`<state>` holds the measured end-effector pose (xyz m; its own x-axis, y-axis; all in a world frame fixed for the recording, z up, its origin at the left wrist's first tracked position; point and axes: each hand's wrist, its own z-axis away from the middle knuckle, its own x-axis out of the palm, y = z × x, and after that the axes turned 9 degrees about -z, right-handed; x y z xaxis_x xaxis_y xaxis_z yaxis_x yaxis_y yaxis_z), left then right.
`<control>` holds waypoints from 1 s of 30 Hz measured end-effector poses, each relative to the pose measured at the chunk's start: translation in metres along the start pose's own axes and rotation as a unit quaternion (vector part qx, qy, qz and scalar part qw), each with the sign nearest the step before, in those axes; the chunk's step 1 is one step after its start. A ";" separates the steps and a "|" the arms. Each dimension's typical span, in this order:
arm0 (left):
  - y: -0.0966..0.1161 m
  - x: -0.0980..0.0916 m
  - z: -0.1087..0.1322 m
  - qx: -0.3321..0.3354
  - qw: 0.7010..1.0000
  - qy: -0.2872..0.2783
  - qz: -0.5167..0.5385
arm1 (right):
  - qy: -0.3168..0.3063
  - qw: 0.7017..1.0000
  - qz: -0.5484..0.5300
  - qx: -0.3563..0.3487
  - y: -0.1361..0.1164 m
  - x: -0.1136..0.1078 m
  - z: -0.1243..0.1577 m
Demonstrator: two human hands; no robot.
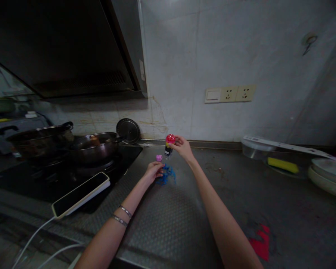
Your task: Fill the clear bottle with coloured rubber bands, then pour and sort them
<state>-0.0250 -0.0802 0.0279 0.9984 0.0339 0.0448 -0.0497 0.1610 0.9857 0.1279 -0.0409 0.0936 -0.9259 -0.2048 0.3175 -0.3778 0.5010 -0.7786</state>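
Observation:
My right hand [182, 147] is closed round a small dark bottle with a red cap [169, 145], held just above the steel counter [170, 224] near the back wall. My left hand [154, 170] rests lower down, fingers curled on a tangled blue plastic piece [166, 175] lying on the counter. A small pink object [159, 157] sits on the counter between the two hands, touching neither. Two thin bangles circle my left forearm.
A stove at left carries a dark pan [95, 147] and a wok [39, 138], with a round lid [128, 130] leaning on the wall. A phone [81, 193] with white cables lies on the stove edge. Plates [329, 173], a clear container and a yellow sponge [282, 164] sit at right.

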 end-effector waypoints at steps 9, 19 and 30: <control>0.000 0.003 -0.001 0.012 0.999 0.007 0.045 | 0.013 0.999 -0.024 0.043 0.008 0.000 -0.001; 0.002 0.014 0.013 0.045 0.933 -0.226 0.278 | 0.022 0.991 -0.090 0.094 0.015 0.004 0.008; 0.001 0.016 0.010 0.062 0.944 -0.224 0.234 | 0.038 0.988 -0.107 0.102 0.028 0.001 0.008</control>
<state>-0.0091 -0.0898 0.0308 0.7799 -0.3527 0.5172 -0.5123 0.1153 0.8511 0.1167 -0.0336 0.0679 -0.8246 -0.2203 0.5211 -0.5649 0.2710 -0.7794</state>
